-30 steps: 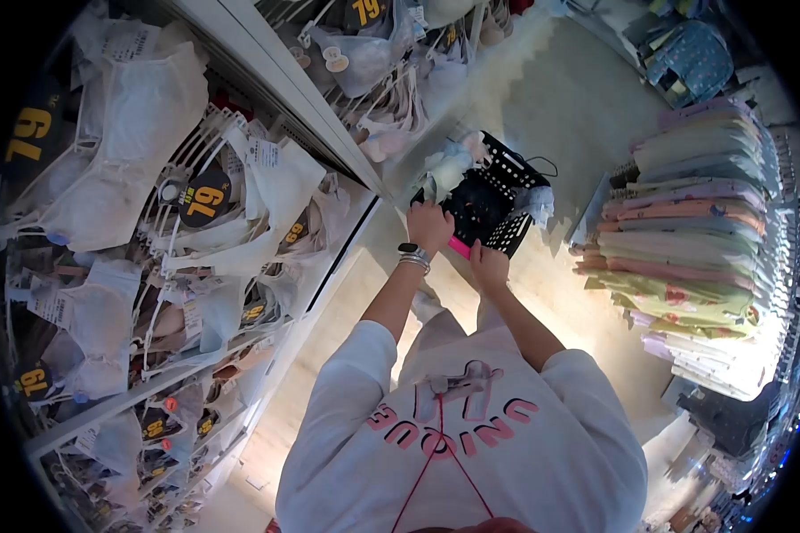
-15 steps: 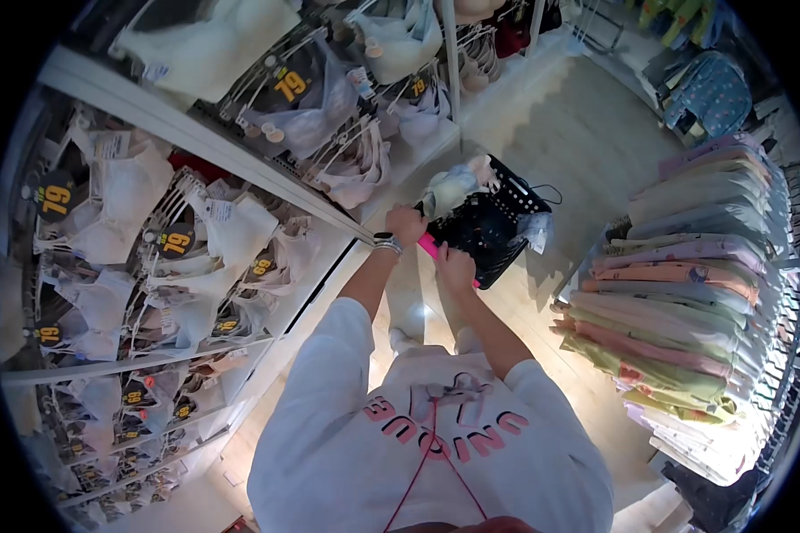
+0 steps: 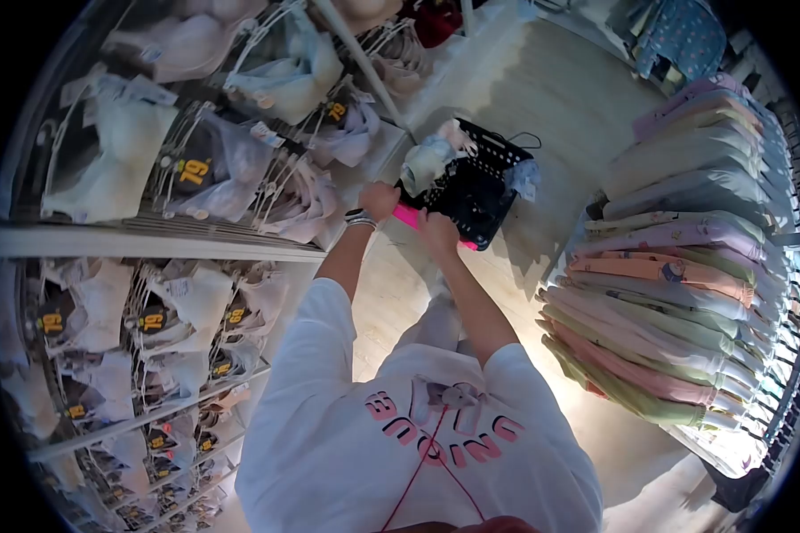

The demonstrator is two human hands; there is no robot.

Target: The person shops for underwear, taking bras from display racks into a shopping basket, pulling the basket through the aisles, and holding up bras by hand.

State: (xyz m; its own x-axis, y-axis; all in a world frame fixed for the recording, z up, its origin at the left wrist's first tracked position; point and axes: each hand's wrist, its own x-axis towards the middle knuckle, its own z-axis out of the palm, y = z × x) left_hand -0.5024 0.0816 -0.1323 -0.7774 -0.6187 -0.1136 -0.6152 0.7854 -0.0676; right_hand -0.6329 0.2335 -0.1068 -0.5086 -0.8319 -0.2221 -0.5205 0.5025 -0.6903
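Observation:
A black perforated shopping basket point(image 3: 498, 147) is out in front of me over the floor, its pink handle point(image 3: 407, 215) on the side nearest my body. My left hand point(image 3: 380, 201), below a watch and a bracelet, is closed around the handle's left end. Farther right along the same handle, my right hand point(image 3: 439, 234) is wrapped around it. Pale garments point(image 3: 428, 162) bulge over the basket's left side. At its right edge hangs a pale bluish item point(image 3: 523, 179) that I cannot identify. The dark inside of the basket is hard to make out.
On my left, wall racks hold rows of hanging bras point(image 3: 107, 160) with price tags point(image 3: 192, 171). To my right stands a rail of pastel hanging clothes point(image 3: 667, 266). A pale wooden floor point(image 3: 556, 98) runs between them. Blue dotted clothing point(image 3: 684, 35) hangs at the far right.
The racks on the left and the clothes rail have shifted in view as I move forward and turn. Both hands keep hold of the basket handle, now slightly higher and farther left in view.

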